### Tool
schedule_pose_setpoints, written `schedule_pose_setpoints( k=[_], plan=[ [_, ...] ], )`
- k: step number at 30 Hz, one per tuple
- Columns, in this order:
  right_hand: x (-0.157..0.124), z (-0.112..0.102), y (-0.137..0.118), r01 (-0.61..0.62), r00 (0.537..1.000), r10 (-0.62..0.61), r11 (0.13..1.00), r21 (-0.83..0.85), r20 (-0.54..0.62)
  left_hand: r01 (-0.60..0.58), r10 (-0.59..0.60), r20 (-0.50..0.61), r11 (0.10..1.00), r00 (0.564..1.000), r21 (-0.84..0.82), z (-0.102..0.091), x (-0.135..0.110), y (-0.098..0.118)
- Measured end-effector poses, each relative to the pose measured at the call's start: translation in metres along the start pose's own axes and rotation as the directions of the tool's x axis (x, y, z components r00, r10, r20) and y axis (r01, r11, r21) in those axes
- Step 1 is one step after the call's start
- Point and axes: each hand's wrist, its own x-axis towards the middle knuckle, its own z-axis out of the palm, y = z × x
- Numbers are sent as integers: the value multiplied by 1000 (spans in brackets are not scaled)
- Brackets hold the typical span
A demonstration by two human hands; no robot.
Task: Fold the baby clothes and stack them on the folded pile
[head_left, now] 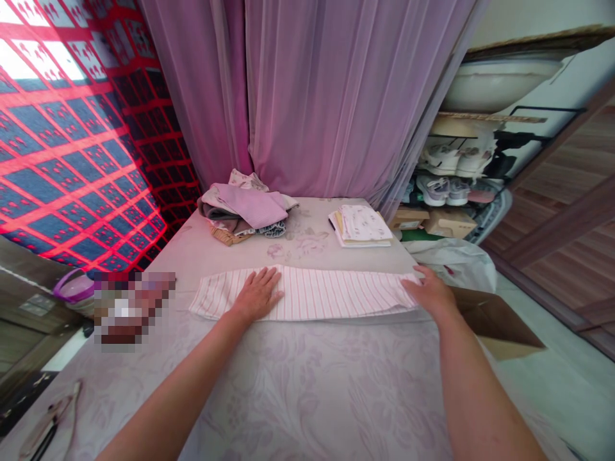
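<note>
A long strip of folded white cloth with pink stripes [336, 294], apparently a garment, lies flat across the bed. Pressed on its left half is my left hand [259, 294], palm down with the fingers extended. My right hand [430, 291] touches the cloth's right end, thumb and fingers apart; some of its fingertips are hard to make out. Beyond the strip, a heap of clothes [254, 205] with a lilac piece on top rests on a woven basket [228, 235]. To the right of it sits a neat stack of folded clothes [362, 225].
The bed's floral sheet [307, 390] spreads beneath everything. An open cardboard box [500, 320] and a white plastic bag [456, 262] stand off its right side, near a shoe rack [451, 166]. Purple curtains [317, 96] hang behind. Cords and glasses-like items [50, 422] lie front left.
</note>
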Motion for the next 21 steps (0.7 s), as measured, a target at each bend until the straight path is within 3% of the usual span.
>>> schedule_pose_setpoints(
  k=[3,7,11,16,21],
  plan=[
    [-14,21,3,-24,999,24,1000,-1,-31,1,-1,-3,1000,1000,-16,-1,0,1],
    [-32,40,5,-33,983,57,990,135,-176,10,-10,-7,997,1000,-71,-4,1,4],
    [-37,38,4,-18,965,90,960,281,-247,13,-12,23,999,1000,-36,3,-2,27],
    [-41,34,8,-13,979,64,968,252,-196,-138,141,101,990,985,-31,21,-14,62],
    [-42,36,11,28,977,13,981,190,-213,-156,152,119,987,981,30,24,-17,65]
  ],
)
